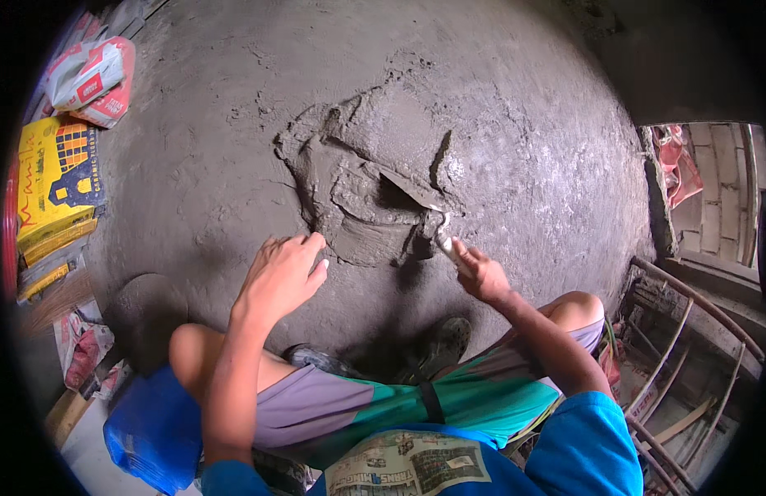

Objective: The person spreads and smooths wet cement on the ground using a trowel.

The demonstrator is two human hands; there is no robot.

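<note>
My right hand (484, 274) is closed round the pale handle of a trowel (414, 193). The trowel's grey blade points up and left and lies tilted over a heap of wet mortar (362, 198), its tip against or just above the surface. My left hand (285, 273) hovers near the heap's lower left edge, holding nothing, its fingers loosely bent and the thumb apart. The mortar is lumpy, with smoothed patches and a raised ridge right of the blade. It lies on a grey cement floor (209, 165).
Yellow tile boxes (56, 182) and crumpled red and white sacks (93, 78) line the left side. A broom (60, 302) and a blue bag (155, 430) are nearer me. At the right stand a rusty metal frame (689, 364) and an opening in the wall (718, 186).
</note>
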